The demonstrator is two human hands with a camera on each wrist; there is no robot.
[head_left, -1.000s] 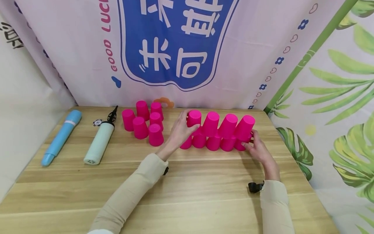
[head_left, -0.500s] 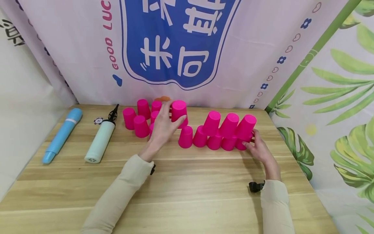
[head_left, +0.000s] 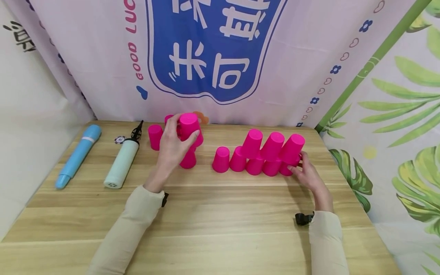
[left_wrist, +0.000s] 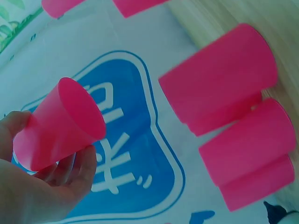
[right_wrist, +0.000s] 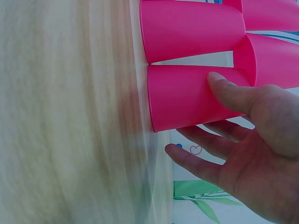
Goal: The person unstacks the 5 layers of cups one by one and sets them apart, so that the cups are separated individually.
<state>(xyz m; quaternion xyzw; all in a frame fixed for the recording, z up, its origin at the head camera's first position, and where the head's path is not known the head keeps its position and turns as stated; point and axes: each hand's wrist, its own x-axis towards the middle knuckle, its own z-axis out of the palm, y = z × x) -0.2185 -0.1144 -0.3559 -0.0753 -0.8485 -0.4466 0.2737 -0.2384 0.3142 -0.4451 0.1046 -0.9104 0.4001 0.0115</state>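
Left hand [head_left: 170, 148]: thumb and fingers curved round one bright pink cup [head_left: 188, 125], pinching it by the sides. This cup is mouth down and clear of the tabletop [head_left: 240, 229]; the left wrist view shows a gap between it and its neighbours.

Right hand [head_left: 309, 175]: thumb against the near side of the end cup [right_wrist: 196, 95], fingers round the far side, a loose pinch; lower fingers spread, at least one off the surface.

End cup closes a bottom row of five inverted cups; the leftmost cup [head_left: 221, 160] stands slightly apart. Three upper cups [head_left: 273, 146] sit over the row's right part.

Around the left hand, more inverted pink cups [head_left: 156, 137], partly hidden, number unclear.

Farther left: pale green hand pump [head_left: 121, 164] with black nozzle, poker chip [head_left: 120, 139] beside it, then a blue tube [head_left: 78, 157] lying aslant.
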